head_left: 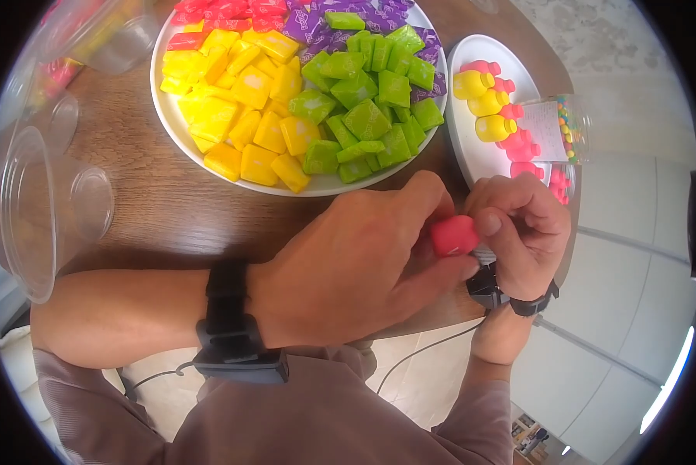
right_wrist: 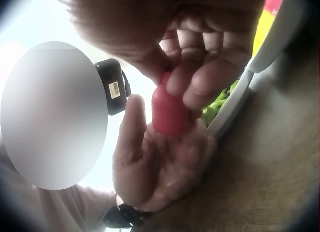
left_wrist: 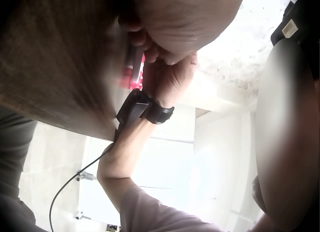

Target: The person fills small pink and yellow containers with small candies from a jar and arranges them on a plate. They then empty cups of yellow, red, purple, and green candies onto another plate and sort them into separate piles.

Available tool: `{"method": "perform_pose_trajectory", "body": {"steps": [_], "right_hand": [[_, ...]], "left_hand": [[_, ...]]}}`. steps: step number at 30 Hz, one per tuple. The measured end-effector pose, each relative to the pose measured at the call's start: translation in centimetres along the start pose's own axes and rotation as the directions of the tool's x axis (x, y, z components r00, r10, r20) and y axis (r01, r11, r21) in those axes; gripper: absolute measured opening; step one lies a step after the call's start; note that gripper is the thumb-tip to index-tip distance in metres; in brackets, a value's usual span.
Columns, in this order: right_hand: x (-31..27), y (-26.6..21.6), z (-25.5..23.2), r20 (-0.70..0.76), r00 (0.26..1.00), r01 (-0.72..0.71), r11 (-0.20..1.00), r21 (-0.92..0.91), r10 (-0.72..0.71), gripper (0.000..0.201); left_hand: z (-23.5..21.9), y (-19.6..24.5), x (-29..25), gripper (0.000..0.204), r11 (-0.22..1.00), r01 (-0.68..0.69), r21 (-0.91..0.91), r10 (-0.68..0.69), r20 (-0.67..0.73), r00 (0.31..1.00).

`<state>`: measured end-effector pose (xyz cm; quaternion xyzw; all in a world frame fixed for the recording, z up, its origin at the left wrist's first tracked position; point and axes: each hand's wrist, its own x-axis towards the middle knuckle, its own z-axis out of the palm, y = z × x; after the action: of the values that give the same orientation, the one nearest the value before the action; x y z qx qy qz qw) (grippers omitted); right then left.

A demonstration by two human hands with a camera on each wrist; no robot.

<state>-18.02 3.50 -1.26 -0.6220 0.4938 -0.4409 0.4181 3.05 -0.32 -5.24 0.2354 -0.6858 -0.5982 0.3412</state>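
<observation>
Between my hands is a small pinkish-red bottle [head_left: 454, 235], like the ones on the plate at the right. My right hand [head_left: 526, 232] pinches its neck end, fingers curled round it in the right wrist view. My left hand [head_left: 348, 248] is cupped at the bottle's other end. In the right wrist view the left palm [right_wrist: 160, 167] lies under the bottle's base, with the thumb [right_wrist: 131, 124] straight and apart from it. The left wrist view shows both hands from below, with the bottle hidden.
A large round plate [head_left: 317, 191] holds wrapped sweets in red, yellow, green and purple. Beside it, an oval plate [head_left: 472, 159] carries yellow and pink bottles [head_left: 491, 128] and a clear container of coloured beads [head_left: 570, 132]. Clear plastic cups [head_left: 26, 209] stand at the left.
</observation>
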Motion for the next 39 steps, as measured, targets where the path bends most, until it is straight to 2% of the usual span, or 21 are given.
{"method": "perform_pose_trajectory", "body": {"steps": [3, 6, 8, 10, 16, 21, 25, 31, 37, 39], "right_hand": [[-0.02, 0.08, 0.17, -0.052, 0.997, 0.057, 0.995, 0.079, -0.053, 0.01], [0.18, 0.23, 0.11, -0.031, 0.994, 0.111, 0.988, 0.103, -0.108, 0.011], [0.21, 0.16, 0.0, -0.016, 0.996, 0.089, 0.992, 0.087, -0.088, 0.011], [0.19, 0.16, -0.02, -0.004, 0.998, 0.067, 0.995, 0.068, -0.067, 0.011], [0.17, 0.11, 0.01, 0.031, 0.999, 0.031, 0.998, 0.059, -0.033, 0.01], [0.02, 0.11, 0.22, -0.044, 0.997, 0.061, 0.996, 0.068, -0.058, 0.01], [0.15, 0.18, 0.09, -0.029, 0.994, 0.105, 0.99, 0.09, -0.103, 0.01], [0.13, 0.26, 0.25, 0.005, 0.996, 0.086, 0.996, 0.038, -0.086, 0.014], [0.05, 0.21, 0.08, 0.024, 0.994, 0.102, 0.995, 0.013, -0.102, 0.014], [-0.06, 0.16, 0.07, -0.001, 0.997, 0.076, 0.996, 0.054, -0.076, 0.014]], "left_hand": [[-0.03, -0.01, -0.06, 0.033, 1.0, 0.008, 0.024, -0.009, 0.025, 1.0], [-0.16, -0.17, -0.02, 0.031, 0.999, 0.015, 0.037, -0.017, 0.061, 0.998], [-0.14, -0.27, -0.01, 0.03, 0.999, 0.013, 0.044, -0.016, 0.074, 0.997], [0.05, -0.48, -0.03, 0.029, 1.0, 0.009, 0.01, -0.009, 0.006, 1.0], [0.41, -0.82, 0.04, 0.032, 0.999, -0.019, -0.039, 0.017, -0.044, 0.999], [-0.11, 0.02, -0.02, 0.031, 1.0, 0.023, 0.016, -0.024, 0.027, 0.999], [-0.22, 0.01, -0.03, 0.03, 0.999, 0.023, 0.039, -0.026, 0.08, 0.996], [0.14, -0.59, -0.09, 0.03, 1.0, -0.006, 0.023, 0.006, 0.001, 1.0], [0.11, -0.6, -0.1, 0.034, 1.0, 0.008, 0.011, -0.009, 0.038, 0.999], [-0.13, -0.23, -0.06, 0.035, 0.999, 0.035, 0.021, -0.037, 0.076, 0.996]]}}
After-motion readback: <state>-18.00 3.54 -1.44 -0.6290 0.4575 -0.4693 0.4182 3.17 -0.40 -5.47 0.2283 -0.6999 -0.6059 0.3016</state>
